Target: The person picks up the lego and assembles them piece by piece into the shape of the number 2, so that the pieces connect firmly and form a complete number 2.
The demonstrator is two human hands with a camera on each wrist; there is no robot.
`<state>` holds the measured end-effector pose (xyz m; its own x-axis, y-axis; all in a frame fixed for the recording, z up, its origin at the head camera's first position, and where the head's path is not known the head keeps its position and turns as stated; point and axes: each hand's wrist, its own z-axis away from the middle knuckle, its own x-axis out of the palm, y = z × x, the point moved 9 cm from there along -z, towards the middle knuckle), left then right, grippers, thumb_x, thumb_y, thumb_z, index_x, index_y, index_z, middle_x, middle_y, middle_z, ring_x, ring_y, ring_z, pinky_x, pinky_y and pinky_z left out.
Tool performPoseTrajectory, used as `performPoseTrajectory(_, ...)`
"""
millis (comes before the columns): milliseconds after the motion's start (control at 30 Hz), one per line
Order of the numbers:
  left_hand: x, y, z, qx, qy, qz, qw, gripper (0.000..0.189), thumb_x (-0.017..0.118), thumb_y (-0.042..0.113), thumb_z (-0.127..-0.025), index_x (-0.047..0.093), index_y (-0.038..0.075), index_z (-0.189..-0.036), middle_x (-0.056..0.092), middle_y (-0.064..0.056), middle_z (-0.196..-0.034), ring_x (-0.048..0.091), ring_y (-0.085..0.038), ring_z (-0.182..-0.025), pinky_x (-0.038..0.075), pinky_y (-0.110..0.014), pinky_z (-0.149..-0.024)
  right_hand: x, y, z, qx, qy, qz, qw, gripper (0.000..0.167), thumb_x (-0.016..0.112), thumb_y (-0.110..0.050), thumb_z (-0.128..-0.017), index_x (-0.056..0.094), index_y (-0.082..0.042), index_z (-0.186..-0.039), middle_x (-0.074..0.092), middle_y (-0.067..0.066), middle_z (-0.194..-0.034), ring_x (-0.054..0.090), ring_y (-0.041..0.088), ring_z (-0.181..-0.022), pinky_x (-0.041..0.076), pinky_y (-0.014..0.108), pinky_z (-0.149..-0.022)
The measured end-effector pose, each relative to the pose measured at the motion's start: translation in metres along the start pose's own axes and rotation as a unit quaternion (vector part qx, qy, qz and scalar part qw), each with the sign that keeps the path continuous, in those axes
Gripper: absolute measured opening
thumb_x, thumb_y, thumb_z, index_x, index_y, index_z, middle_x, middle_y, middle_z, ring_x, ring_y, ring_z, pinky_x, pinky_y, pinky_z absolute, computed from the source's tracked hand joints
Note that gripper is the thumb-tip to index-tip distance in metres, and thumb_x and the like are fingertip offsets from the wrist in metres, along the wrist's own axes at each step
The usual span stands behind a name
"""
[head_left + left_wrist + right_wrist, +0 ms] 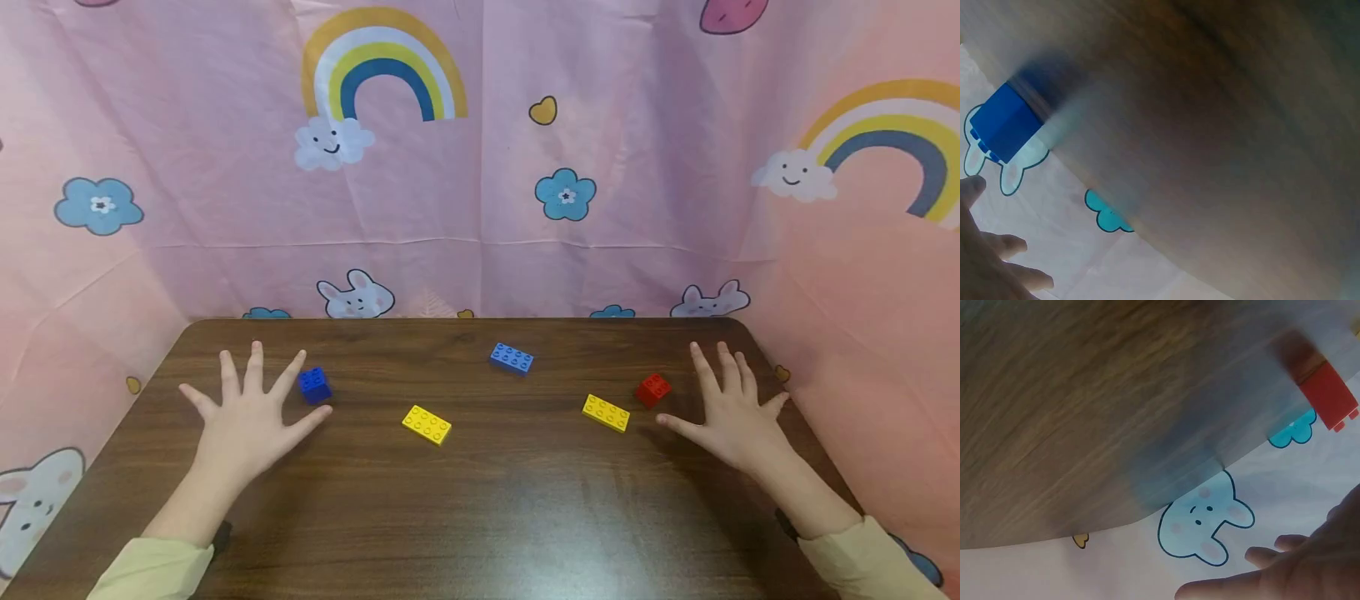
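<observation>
My left hand (243, 425) is held over the left side of the table with its fingers spread, holding nothing. Just right of its index finger stands a dark blue brick (315, 385), also seen in the left wrist view as a blue brick (1007, 122). On the right, my right hand (738, 421) has its fingers spread too, with nothing in it. Near its thumb are a red brick (654, 389) and a flat yellow brick (606, 413). The red brick (1329, 394) also shows in the right wrist view. Neither hand appears to touch a brick.
Another flat yellow brick (427, 425) lies left of the table's middle. Farther back is a lighter blue brick (512, 358). All sit on a dark wooden table (480, 517). A pink patterned cloth (480, 183) hangs behind the table and along its sides.
</observation>
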<state>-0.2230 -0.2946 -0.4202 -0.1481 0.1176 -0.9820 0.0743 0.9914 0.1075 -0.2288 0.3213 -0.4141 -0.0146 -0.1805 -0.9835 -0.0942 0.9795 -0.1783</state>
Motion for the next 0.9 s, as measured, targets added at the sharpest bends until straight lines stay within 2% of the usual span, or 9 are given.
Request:
performPoseTrajectory(367, -0.002, 0.003, -0.007, 0.025, 0.032, 0.028, 0.9988, 0.096, 0.066, 0.07, -0.093, 0.023, 0.031, -0.17, 0.017, -0.038, -0.169, 0.005, -0.07, -0.154, -0.008, -0.099, -0.104, -0.005, -0.021, -0.006, -0.018, 0.038, -0.02, 0.9989, 0.118, 0.072, -0.071, -0.089, 0.004, -0.022, -0.172, 0.012, 0.033, -0.172, 0.02, 0.066, -0.151, 0.013, 0.102, -0.097)
performPoseTrajectory(633, -0.004, 0.002, -0.01, 0.028, 0.047, 0.05, 0.9973, 0.093, 0.064, 0.068, -0.096, 0.026, 0.027, -0.169, 0.024, -0.039, -0.167, 0.015, -0.069, -0.153, 0.007, -0.097, -0.108, -0.009, -0.045, -0.012, -0.053, 0.067, -0.038, 0.9956, 0.11, 0.075, -0.064, -0.091, 0.015, -0.019, -0.171, 0.022, 0.033, -0.169, 0.022, 0.06, -0.154, 0.017, 0.096, -0.107)
performPoseTrajectory(900, -0.005, -0.005, -0.013, 0.02, 0.055, 0.112, 0.9919, 0.083, 0.064, 0.057, -0.101, 0.033, 0.017, -0.167, 0.029, -0.041, -0.163, 0.025, -0.069, -0.149, 0.017, -0.095, -0.108, -0.014, -0.068, -0.015, -0.086, 0.094, -0.059, 0.9901, 0.099, 0.08, -0.052, -0.091, 0.03, -0.011, -0.166, 0.032, 0.033, -0.165, 0.029, 0.057, -0.153, 0.022, 0.086, -0.117)
